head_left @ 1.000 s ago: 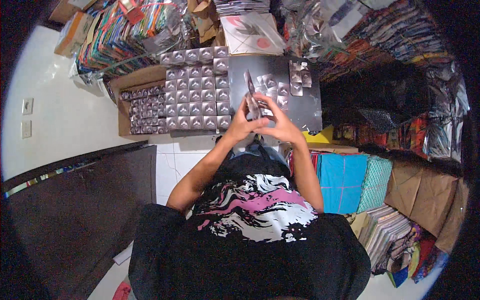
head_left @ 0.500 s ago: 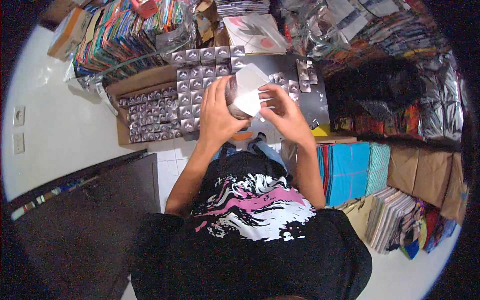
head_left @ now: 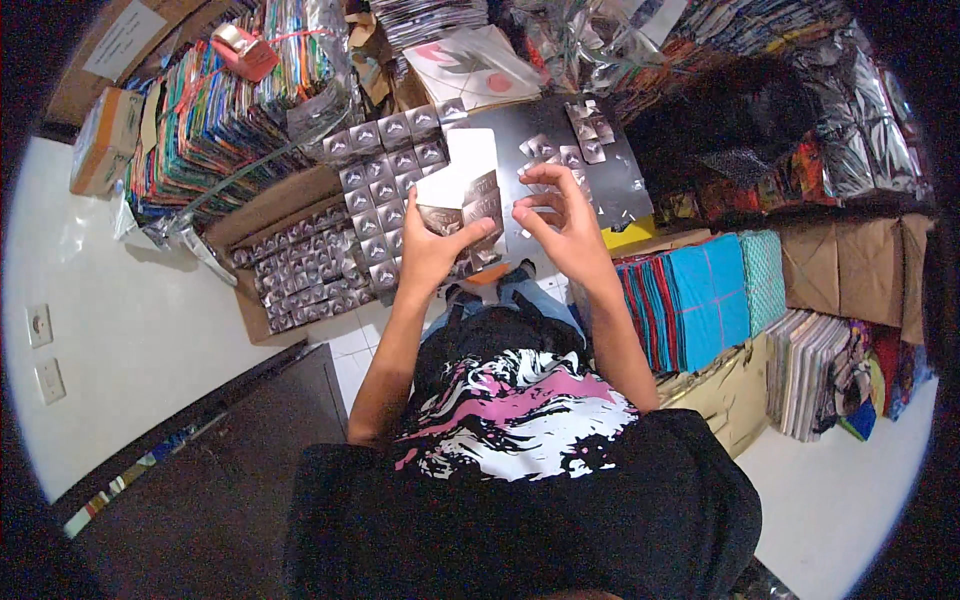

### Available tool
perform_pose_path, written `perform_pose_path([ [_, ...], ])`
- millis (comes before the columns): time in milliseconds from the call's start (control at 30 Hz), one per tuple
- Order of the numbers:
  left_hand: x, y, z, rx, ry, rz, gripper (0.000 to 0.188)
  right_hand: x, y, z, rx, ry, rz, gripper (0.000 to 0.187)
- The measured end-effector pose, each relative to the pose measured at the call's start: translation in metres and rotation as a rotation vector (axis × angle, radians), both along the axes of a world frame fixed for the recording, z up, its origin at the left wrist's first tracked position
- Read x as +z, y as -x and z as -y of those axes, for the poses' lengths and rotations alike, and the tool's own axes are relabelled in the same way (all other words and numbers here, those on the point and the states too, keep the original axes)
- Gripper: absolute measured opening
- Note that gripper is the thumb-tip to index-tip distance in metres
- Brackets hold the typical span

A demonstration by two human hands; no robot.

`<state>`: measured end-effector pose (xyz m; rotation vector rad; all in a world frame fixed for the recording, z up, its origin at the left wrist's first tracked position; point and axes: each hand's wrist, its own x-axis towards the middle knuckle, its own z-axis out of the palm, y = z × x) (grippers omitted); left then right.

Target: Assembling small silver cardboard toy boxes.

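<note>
My left hand [head_left: 435, 250] grips a small printed carton [head_left: 482, 203], its thumb across the dark printed side. White inner flaps of the carton stand spread toward the far side. Just to its right, my right hand [head_left: 568, 225] hovers with thumb and fingers curled but apart, touching nothing I can make out. Beneath them is a dark table [head_left: 620, 170]. Rows of small matching boxes [head_left: 382, 190] cover its left part, and several loose ones [head_left: 590, 130] lie on the right.
A cardboard box [head_left: 240, 290] full of similar small boxes sits at the left. Behind the table are stacks of packaged sheets [head_left: 230, 120] and a red tape dispenser [head_left: 245, 52]. Folded blue cloth [head_left: 710, 295] is piled at the right. White scraps [head_left: 625, 217] dot the table's right edge.
My right hand has come away from the carton and is now apart from it. The left hand has turned the carton, showing more of its printed side. The view has rotated slightly.
</note>
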<state>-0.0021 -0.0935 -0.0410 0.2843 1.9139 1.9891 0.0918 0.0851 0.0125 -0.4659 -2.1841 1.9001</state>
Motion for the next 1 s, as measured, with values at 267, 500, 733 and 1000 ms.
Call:
perform_pose_path([
  [267,-0.006,0.000,-0.022,-0.052,-0.420,0.379,0.078,0.018,-0.004,-0.007,0.161,-0.242,0.023,0.064],
  [500,-0.027,0.012,-0.037,-0.108,-0.549,0.733,0.045,-0.001,-0.002,-0.020,0.296,-0.385,-0.019,0.078],
  [733,-0.018,0.001,-0.073,-0.167,-0.054,0.518,0.078,-0.005,-0.001,-0.072,0.177,-0.168,-0.110,0.061],
  [1000,-0.001,-0.004,-0.140,-0.109,0.521,-0.570,0.148,-0.050,0.013,-0.145,-0.028,0.136,-0.083,0.044],
])
